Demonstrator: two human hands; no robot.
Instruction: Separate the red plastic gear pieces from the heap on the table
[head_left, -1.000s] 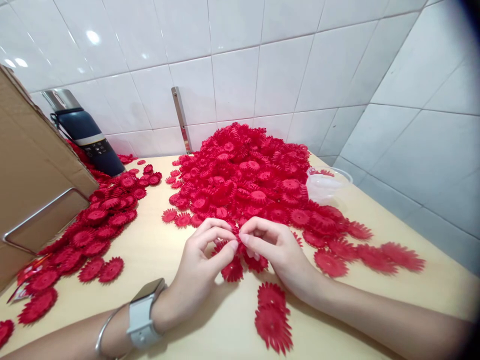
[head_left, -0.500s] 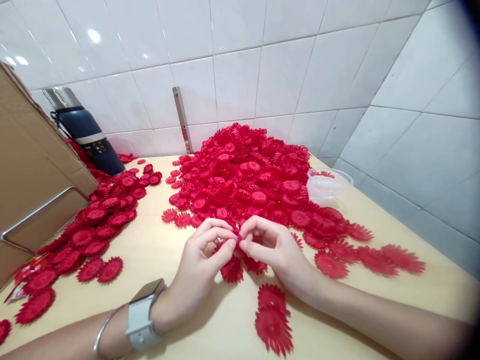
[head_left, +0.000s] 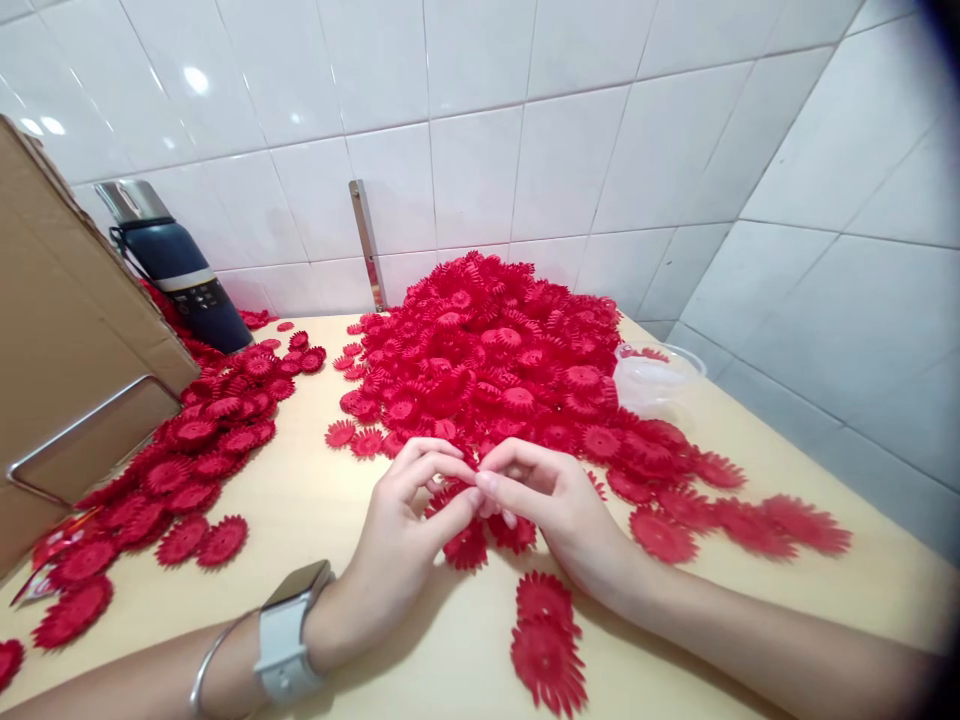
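My left hand [head_left: 424, 510] and my right hand [head_left: 551, 495] meet tip to tip in front of a big heap of red scalloped fabric flower pieces [head_left: 495, 340]. Thumb and index finger of each hand are pinched together on a small red flower piece, mostly hidden by the fingertips. Just beneath them lie more flower pieces [head_left: 465, 548] on the table. Nearer to me, a pair of overlapping red flower pieces [head_left: 547, 660] lies below my right wrist. A watch [head_left: 292, 620] and a thin bangle are on my left wrist.
A cardboard box [head_left: 75, 320] with a metal handle stands at left. Behind it a dark blue bottle [head_left: 180, 270] leans near the tiled wall. Loose flower pieces [head_left: 191, 435] spread beside the box. A clear plastic bowl [head_left: 660, 385] sits right of the heap on the pale table [head_left: 300, 500].
My fingertips have closed together, and the red bit that showed between them is now mostly covered. The other fingers of my right hand show more underneath. The surrounding pieces have stayed put.
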